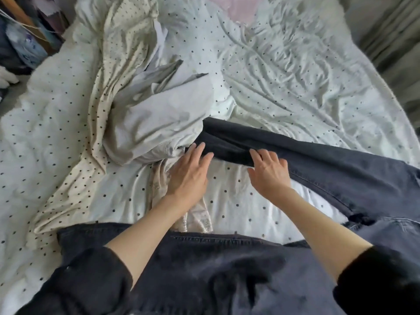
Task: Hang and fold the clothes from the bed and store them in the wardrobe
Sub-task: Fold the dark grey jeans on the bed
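Dark blue jeans (pixel 341 178) lie across the polka-dot bed (pixel 295 76), one leg stretched from the right toward the middle, the waist part near the bottom edge. My left hand (pixel 188 176) reaches with straight fingers to the hem end of that leg, fingertips touching the dark cloth. My right hand (pixel 269 171) rests on the same leg a little to the right, fingers spread and bent slightly over its near edge. A crumpled pale grey garment (pixel 159 123) lies just left of the leg's end. A cream dotted garment (pixel 109 110) sprawls further left.
A lacy beige piece (pixel 197 221) lies under my left forearm. A pink item (pixel 238 7) shows at the bed's far end. Hanging clothes and clutter (pixel 20 46) stand at the far left. Grey curtains (pixel 391 42) are at the right.
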The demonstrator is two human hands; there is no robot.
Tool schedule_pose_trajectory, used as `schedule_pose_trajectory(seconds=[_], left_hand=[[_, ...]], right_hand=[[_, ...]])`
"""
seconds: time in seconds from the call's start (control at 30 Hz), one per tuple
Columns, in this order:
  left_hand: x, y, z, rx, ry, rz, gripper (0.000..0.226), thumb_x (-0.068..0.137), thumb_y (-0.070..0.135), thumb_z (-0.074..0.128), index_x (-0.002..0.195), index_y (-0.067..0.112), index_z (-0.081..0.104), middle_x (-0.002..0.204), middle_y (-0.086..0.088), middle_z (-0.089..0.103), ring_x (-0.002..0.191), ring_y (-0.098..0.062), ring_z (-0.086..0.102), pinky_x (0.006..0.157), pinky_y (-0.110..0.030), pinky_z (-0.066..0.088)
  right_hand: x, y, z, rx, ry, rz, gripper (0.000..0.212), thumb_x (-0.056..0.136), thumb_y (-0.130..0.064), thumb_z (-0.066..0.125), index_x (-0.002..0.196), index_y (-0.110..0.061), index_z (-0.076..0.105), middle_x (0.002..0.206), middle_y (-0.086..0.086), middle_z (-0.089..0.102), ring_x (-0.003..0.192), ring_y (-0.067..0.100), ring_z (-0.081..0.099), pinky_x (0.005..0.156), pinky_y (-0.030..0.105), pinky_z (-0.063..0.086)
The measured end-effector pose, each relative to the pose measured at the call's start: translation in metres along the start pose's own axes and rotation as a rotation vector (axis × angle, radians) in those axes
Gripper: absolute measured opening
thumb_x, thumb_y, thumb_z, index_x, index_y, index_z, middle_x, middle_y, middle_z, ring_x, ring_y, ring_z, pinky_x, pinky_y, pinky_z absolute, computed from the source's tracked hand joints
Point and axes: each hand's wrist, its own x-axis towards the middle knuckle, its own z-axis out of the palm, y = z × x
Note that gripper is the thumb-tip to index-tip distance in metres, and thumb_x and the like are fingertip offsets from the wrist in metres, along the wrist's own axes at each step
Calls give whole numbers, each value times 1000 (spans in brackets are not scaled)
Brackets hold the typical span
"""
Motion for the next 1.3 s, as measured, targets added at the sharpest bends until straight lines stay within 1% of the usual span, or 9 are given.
schedule_pose_trajectory(seconds=[0.13, 0.2, 0.27, 0.4, 0.57, 0.73, 1.03, 1.13, 1.3], left_hand=[[45, 11, 19, 129, -84, 82, 70, 90, -4, 42, 150, 13, 11, 158, -10, 0, 146, -24, -2, 119, -35, 4], [56, 10, 25, 210, -139, 84, 75, 88, -5, 44, 150, 14, 7, 158, -11, 2, 146, -25, 1, 119, -37, 4], [62, 12, 29, 260, -147, 52, 74, 87, 1, 51, 149, 14, 12, 153, -10, 19, 143, -25, 15, 118, -39, 12], [61, 17, 25, 308, -77, 57, 44, 88, 1, 44, 129, 15, 41, 117, -5, 49, 112, -22, 46, 105, -34, 30], [60, 16, 10, 231, -20, 85, 16, 95, 12, 45, 109, 10, 54, 98, -7, 54, 93, -25, 50, 87, -33, 35], [38, 13, -9, 155, -16, 245, 22, 90, 22, 61, 106, 7, 58, 95, -6, 58, 87, -24, 55, 76, -34, 42], [14, 13, -44, 98, -75, 248, 32, 96, 36, 47, 116, 11, 53, 97, 2, 54, 76, -14, 51, 64, -22, 33], [2, 26, -46, 73, -56, 220, 31, 95, 41, 46, 111, 15, 53, 93, 4, 55, 74, -13, 50, 62, -23, 31], [-54, 50, -27, -2, -230, 153, 32, 97, 44, 40, 111, 18, 51, 101, 6, 55, 91, -15, 57, 66, -24, 33]], right_hand=[[27, 1, 7, -54, 78, -57, 52, 95, -35, 48, 141, -17, 33, 133, 6, 38, 117, 26, 40, 90, 38, 33], [31, 0, 9, -49, 113, -95, 36, 95, -28, 49, 129, -16, 46, 124, 5, 45, 109, 25, 43, 82, 35, 32], [31, 7, 6, -15, 140, -127, 18, 94, -16, 47, 110, -14, 55, 110, 3, 52, 99, 23, 48, 73, 30, 28], [24, 12, -1, 15, 170, -210, 15, 94, -8, 44, 97, -15, 57, 94, 0, 56, 84, 20, 50, 69, 27, 28], [6, 16, -17, 121, 252, -235, 16, 94, -9, 45, 88, -11, 60, 82, 3, 57, 71, 23, 50, 63, 30, 31], [-19, 29, -42, 172, 443, -291, 15, 78, 2, 67, 68, -8, 61, 58, 3, 55, 48, 25, 49, 46, 33, 43], [-39, 68, -87, 200, 587, -220, 12, 81, 0, 66, 72, -6, 62, 66, 4, 61, 58, 28, 56, 52, 32, 42], [-44, 80, -80, 237, 518, -118, 8, 87, -5, 61, 79, -6, 63, 75, 4, 64, 70, 29, 59, 59, 32, 39], [-62, 88, -46, 49, 213, -104, 16, 95, -15, 43, 94, -16, 59, 92, -5, 60, 94, 19, 55, 77, 30, 29]])
